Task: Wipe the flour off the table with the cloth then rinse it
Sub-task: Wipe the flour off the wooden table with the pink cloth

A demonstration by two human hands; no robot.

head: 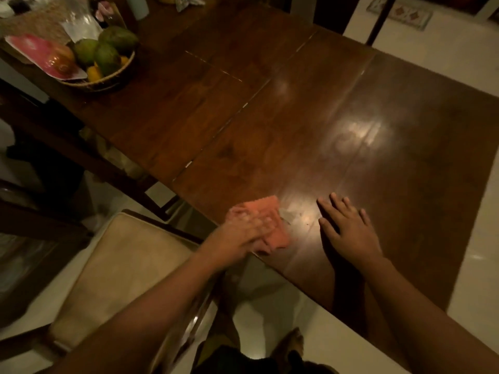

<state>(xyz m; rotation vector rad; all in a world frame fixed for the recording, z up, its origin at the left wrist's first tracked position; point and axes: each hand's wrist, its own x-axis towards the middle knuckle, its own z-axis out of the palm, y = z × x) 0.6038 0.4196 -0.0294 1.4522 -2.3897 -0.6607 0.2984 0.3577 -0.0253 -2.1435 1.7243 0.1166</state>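
Cloth (270, 207) lies at the table's (405, 157) near edge under the left hand (243, 230), fingers flat; right hand (348, 233) rests open alongside. Firm overlapping strokes would best gather the flour smear (291, 213).

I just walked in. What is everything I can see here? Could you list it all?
table: one, dark brown wood, fills the middle
cloth: one, orange-pink, by the table's near edge, under the left hand
flour smear: one faint pale patch, just right of the cloth
basket: one, tan woven, far left on the table, holding green and yellow fruit
pink pack: one, at the basket's left side, round reddish items on it
glass vessel: one, clear, behind the basket
chair: one, cream seat, beside the table's near corner
left hand: blurred, presses on the cloth
right hand: flat on the table, fingers spread
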